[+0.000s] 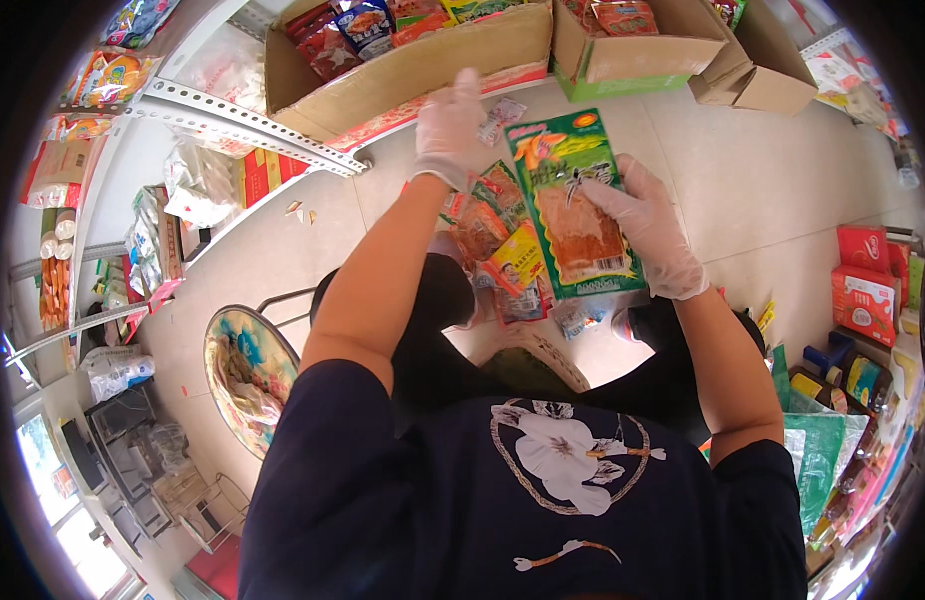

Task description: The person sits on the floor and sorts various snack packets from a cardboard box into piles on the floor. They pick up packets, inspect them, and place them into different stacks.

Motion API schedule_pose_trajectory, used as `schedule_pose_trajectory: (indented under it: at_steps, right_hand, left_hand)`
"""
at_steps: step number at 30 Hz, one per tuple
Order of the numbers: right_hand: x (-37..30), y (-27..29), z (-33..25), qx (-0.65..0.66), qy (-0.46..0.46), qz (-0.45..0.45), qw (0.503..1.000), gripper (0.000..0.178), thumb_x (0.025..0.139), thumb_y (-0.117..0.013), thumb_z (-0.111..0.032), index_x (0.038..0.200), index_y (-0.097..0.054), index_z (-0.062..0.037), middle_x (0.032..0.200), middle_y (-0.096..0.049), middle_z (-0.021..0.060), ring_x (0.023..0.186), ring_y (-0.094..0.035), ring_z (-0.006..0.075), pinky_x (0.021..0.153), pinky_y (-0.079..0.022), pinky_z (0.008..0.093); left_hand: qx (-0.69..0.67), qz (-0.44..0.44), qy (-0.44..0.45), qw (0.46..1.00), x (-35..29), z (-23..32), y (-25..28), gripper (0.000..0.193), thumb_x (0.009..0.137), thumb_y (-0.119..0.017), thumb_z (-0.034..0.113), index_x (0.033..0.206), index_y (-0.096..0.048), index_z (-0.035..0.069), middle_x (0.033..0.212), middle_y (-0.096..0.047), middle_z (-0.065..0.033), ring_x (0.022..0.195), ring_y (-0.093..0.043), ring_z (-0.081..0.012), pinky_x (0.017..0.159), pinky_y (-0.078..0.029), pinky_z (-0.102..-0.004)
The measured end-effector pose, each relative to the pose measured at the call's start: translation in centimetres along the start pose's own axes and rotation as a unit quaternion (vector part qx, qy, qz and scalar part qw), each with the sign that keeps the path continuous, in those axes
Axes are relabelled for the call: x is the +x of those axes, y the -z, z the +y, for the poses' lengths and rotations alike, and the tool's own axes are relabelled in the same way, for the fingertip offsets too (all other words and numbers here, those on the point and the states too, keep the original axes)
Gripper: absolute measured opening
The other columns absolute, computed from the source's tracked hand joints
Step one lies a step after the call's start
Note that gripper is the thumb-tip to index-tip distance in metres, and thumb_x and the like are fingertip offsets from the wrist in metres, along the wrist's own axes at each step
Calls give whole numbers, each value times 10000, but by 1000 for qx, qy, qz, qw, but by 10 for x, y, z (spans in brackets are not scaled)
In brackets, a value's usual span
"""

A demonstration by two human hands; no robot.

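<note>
My right hand (650, 225), in a thin clear glove, grips a large flat green snack packet (580, 222) by its right side. The packet's window shows reddish-brown food. My left hand (449, 130), gloved the same way, reaches up at the near wall of a long cardboard box (422, 82) with its fingers stretched out and nothing seen in them. Whether it touches the box, I cannot tell. Below the hands lies a pile of small snack packets, among them a yellow one (520, 258), partly covered by the green packet.
Colourful packets (362, 25) fill the long box. Two more cartons, one green-sided (632, 65) and one plain brown (757, 80), stand to its right. Metal shelving (247, 125) rises at the left, above a round patterned stool (250, 365). Red boxes (865, 300) and bottles line the right side.
</note>
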State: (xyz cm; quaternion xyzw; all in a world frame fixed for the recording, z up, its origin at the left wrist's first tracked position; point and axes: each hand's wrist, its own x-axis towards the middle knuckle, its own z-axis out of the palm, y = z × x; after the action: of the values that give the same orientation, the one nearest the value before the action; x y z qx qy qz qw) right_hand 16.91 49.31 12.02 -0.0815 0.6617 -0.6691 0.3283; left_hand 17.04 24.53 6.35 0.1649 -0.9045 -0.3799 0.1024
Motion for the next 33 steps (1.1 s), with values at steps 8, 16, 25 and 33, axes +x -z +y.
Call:
schedule_pose_trajectory:
  at_steps: [8,16,25,33]
  right_hand:
    - [12,7,9,107,-2,84,991,249,863,-636,-153,1056,-592,-4,933,-643,36,825,-602,96,743,-482,239]
    - [37,25,20,167,51,145,974,263,861,-651,-205,1015,-635,7,936,-654,45,782,-597,93,713,-467,212]
    - [31,60,1,-47,108,333,936,297,933,-544,-229,1023,-618,44,842,-622,29,744,-538,88,675,-443,249]
    - [5,70,-20,-13,77,301,950,328,960,-498,-242,1139,-559,25,995,-636,64,844,-593,95,738,-474,228]
  left_hand:
    - [-548,-150,169,806,-65,64,-58,403,898,-560,396,1064,-607,31,917,-625,-67,799,-583,-137,701,-483,-288]
    - [-416,-79,81,902,-56,71,-65,324,913,-565,297,951,-604,-23,805,-613,-68,734,-524,-113,663,-450,-272]
    - [19,-154,-34,987,-76,-8,-131,330,899,-483,198,1197,-501,57,939,-602,-199,907,-599,-331,751,-487,-435]
    - [364,-340,-25,867,-19,-151,-163,225,838,-535,92,1042,-629,116,1095,-635,-123,1002,-629,-278,771,-530,-374]
